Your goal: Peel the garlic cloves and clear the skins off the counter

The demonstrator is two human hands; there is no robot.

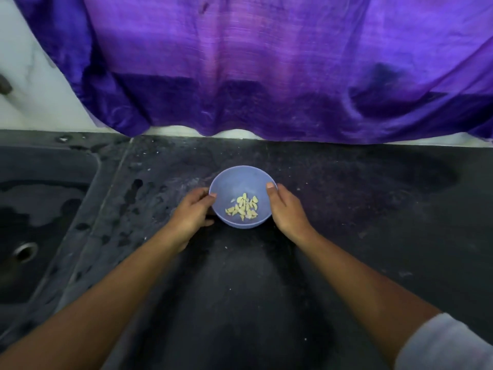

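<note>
Person, two arms in view.
Left hand [190,213], left forearm [106,297]: bare to the frame edge.
Right hand [286,209], right forearm [354,279]: bare.
Sleeve [448,343]: pale grey-white, soft fabric, covering the right arm at the lower right corner.

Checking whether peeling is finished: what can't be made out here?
Head view only.
Pale garlic cloves in the round light-blue plastic bowl: too small to tell whether any skin remains.
Pale specks on the black stone counter: too small to identify.
Dark sink: cut off by the left edge.
</note>
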